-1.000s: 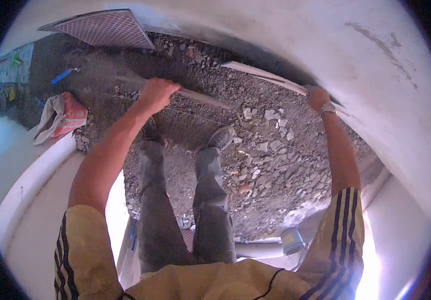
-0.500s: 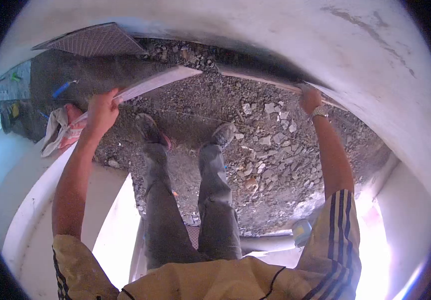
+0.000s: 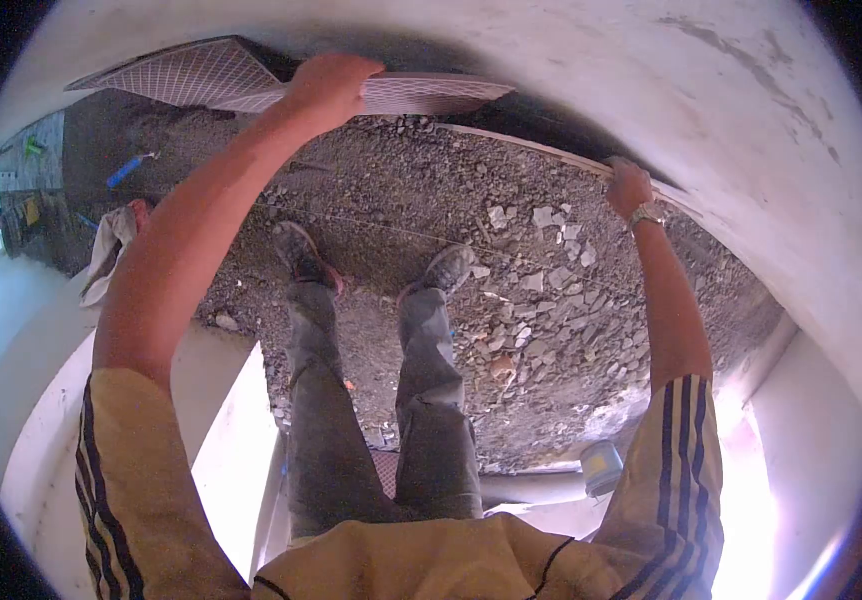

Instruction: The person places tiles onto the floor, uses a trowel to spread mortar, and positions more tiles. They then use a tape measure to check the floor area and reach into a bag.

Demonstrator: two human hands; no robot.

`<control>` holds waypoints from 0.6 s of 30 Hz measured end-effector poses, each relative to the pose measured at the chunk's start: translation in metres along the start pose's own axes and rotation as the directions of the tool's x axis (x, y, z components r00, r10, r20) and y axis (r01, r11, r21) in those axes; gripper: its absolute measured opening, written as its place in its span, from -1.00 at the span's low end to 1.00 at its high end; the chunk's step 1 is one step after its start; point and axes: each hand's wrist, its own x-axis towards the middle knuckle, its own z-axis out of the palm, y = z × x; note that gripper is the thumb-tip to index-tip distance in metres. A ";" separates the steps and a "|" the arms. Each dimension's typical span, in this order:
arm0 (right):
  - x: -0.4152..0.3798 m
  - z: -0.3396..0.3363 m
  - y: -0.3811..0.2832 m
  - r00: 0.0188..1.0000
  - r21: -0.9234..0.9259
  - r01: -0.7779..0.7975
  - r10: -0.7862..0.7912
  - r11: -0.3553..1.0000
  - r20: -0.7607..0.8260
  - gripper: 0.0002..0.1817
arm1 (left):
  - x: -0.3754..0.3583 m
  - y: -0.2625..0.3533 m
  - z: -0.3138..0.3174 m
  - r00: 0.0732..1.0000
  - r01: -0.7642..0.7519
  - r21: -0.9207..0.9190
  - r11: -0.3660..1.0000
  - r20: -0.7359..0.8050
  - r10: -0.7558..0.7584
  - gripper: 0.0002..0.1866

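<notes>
My left hand (image 3: 329,92) is closed over the top edge of a tile (image 3: 436,94) with a fine grid on its face. That tile stands near the wall, partly hidden by the hand. At the right, my right hand (image 3: 631,188) grips the edge of a second tile (image 3: 541,148), a thin strip seen nearly edge-on by the wall. Another grid-patterned tile (image 3: 176,72) leans against the wall at the far left, overlapping the held one in view.
Loose rubble and broken chips (image 3: 551,290) cover the ground around my shoes (image 3: 301,252). A thin string (image 3: 381,228) crosses it. A blue-handled tool (image 3: 126,172) and a cloth sack (image 3: 111,250) lie left. A bucket (image 3: 601,466) stands near my right side; the white wall (image 3: 731,110) curves behind.
My left hand has moved up and to the right, bringing its tile from a slanted position over the rubble to the wall. My right hand stays almost where it was, on its tile.
</notes>
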 end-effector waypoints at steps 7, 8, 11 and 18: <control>0.009 -0.010 -0.003 0.999 -0.082 -0.034 0.032 0.996 -0.031 -0.63 | 0.045 0.018 0.033 0.997 -0.050 0.016 0.999 0.067 0.049 -0.52; 0.009 -0.011 -0.004 0.997 -0.105 -0.012 0.004 0.994 -0.071 -0.63 | 0.049 0.014 0.043 0.996 -0.076 -0.006 0.997 0.047 0.077 -0.53; 0.007 -0.028 -0.016 0.995 -0.096 -0.084 0.077 0.992 -0.067 -0.64 | 0.069 0.001 0.064 0.987 -0.159 -0.043 0.986 -0.011 0.159 -0.55; 0.003 -0.025 -0.028 0.958 -0.075 -0.269 0.260 0.960 -0.119 -0.61 | 0.079 0.012 0.067 0.993 -0.118 0.020 0.993 -0.004 0.119 -0.52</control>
